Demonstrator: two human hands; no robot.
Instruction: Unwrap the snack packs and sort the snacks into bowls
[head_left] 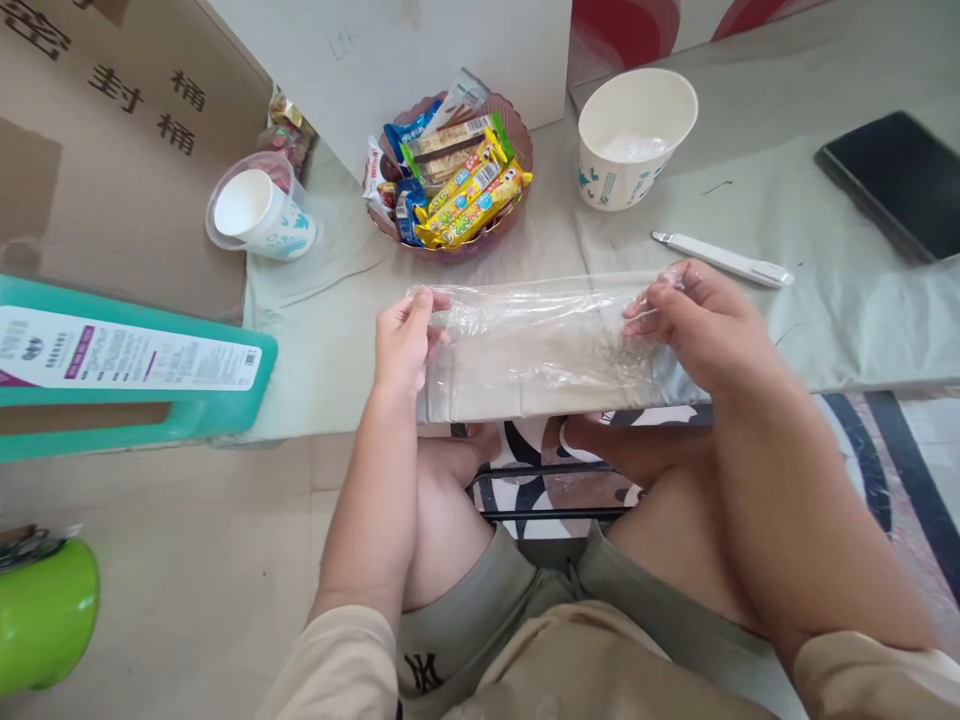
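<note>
A clear plastic bag (540, 345) lies stretched across the near edge of the cloth-covered table (825, 260). My left hand (405, 340) pinches the bag's left end, fingers closed on the film. At the bag's right end, my right hand (701, 325) grips the crumpled plastic with curled fingers. Both hands hold the bag taut between them, just above my knees.
Behind the bag stands a bowl of wrapped snacks (450, 180). A large paper cup (634, 135) is at the back right, a white utility knife (724, 258) beside it, a dark tablet (896, 180) far right. Paper cup in a clear container (259, 215) and a teal jug (127, 365) sit left.
</note>
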